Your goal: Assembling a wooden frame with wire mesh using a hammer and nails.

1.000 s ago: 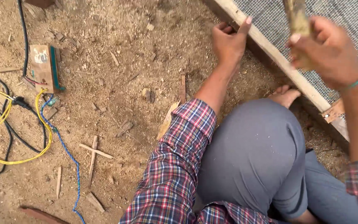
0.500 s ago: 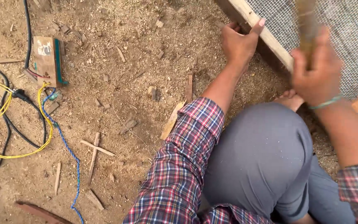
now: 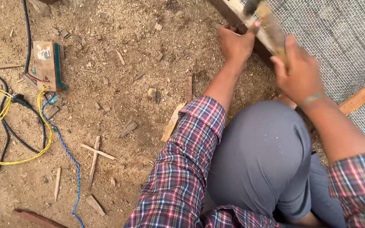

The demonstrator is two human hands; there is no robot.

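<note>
**Two hands on a mesh frame, hammer mid-swing**

Two bare hands work at the top right, where a wooden rail (image 3: 238,9) edges a sheet of wire mesh (image 3: 339,38). The left hand (image 3: 236,43) is closed over the rail, fingers curled on its near side and thumb up against the wood, pinning it to the sandy ground. The right hand (image 3: 299,75) is wrapped tight around a hammer (image 3: 271,27), whose wooden handle runs up and away from the fist; its dark head, blurred, sits just above the rail and just beyond the left thumb.

The step in hand looks like nailing the mesh to the rail. No nail can be made out, so whether one is started cannot be told. The next blow calls for a true line onto the wood, since the head lands very near the left thumb, and for the left hand to hold the rail firm.

Well to the left of both hands lie wires (image 3: 5,126) and wood scraps (image 3: 94,154).
</note>
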